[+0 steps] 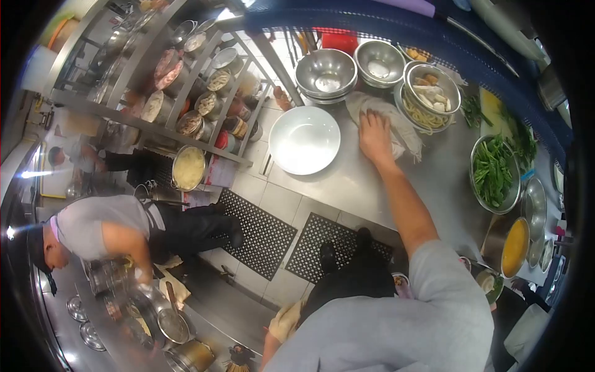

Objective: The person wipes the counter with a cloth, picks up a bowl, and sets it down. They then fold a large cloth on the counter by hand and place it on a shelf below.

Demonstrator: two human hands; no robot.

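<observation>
My left hand [286, 322] low by my body seems to hold a yellowish cloth, blurred. My right hand [375, 136], fingers spread flat, presses the rag [396, 124] on the steel counter [347, 180] beside the white plate [304, 140]; wiping, I judge; next needs a steady sweep

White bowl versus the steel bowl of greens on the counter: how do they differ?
The white bowl is empty and sits beside the cloth under the right hand; the steel bowl is full of leafy greens and stands farther along the counter. One is white, the other bare metal. Both are round, upright and untouched.
</observation>
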